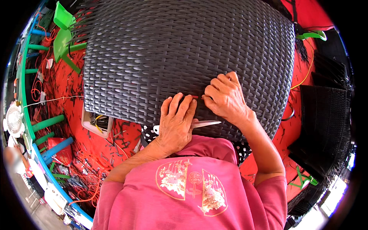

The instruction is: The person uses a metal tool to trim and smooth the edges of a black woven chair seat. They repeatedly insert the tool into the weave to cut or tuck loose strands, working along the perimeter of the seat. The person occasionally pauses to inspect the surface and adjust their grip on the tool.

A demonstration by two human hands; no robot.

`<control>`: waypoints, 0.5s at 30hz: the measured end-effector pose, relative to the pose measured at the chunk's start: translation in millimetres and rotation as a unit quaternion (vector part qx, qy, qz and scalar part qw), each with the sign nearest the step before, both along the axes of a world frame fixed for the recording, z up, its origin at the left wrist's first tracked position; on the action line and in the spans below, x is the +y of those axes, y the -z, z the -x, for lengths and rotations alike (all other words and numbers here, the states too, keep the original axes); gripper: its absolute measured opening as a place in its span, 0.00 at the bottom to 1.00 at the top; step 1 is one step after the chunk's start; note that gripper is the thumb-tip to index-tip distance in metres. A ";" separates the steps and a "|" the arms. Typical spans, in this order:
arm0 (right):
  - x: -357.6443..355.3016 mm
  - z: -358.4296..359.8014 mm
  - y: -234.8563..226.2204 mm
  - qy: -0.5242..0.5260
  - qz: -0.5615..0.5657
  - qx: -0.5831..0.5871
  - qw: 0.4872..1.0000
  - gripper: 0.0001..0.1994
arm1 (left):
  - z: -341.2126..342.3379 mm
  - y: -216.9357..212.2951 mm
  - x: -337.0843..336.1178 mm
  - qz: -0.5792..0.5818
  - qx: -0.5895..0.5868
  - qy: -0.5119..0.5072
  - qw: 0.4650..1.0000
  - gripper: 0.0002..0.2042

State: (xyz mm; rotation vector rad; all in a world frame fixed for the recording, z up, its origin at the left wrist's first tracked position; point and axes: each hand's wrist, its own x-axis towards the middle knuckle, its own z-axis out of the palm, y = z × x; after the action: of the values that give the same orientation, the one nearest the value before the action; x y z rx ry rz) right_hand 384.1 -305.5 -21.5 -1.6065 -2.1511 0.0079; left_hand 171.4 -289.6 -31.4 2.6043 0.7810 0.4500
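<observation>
A large panel of dark grey woven plastic strips lies in front of me, its near edge at my lap. My left hand rests on the near part of the weave, fingertips pressing on it. Beneath that palm is a tool with a pointed metal blade sticking out to the right; a white end of it shows left of the hand. Just right of the left fingertips, my right hand is closed in a fist over the weave. What its fingers pinch is hidden. A small red sliver shows between the hands.
Strip scraps litter the red floor. A pale bin with yellow-handled tools stands left under the panel. Beyond it are a green chair, orange cords and a white fan. Black woven pieces stand at right.
</observation>
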 end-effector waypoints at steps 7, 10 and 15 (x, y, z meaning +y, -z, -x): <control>15.0 14.8 -5.6 -0.038 0.015 0.002 0.999 0.10 | 12.9 2.7 3.9 0.005 0.005 -0.042 0.999 0.28; 19.5 18.0 -3.6 -0.039 0.011 -0.004 0.999 0.09 | 13.2 2.0 5.1 -0.011 0.019 -0.051 0.998 0.28; 23.1 21.7 -3.6 -0.028 0.007 -0.012 1.000 0.09 | 15.7 6.6 5.6 -0.029 0.024 -0.050 0.998 0.27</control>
State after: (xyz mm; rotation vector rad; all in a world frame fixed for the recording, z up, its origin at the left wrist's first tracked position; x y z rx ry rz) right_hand 362.4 -282.3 -17.9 -1.5621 -2.2176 0.0205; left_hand 155.7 -284.0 -38.0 2.6459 0.9303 0.4469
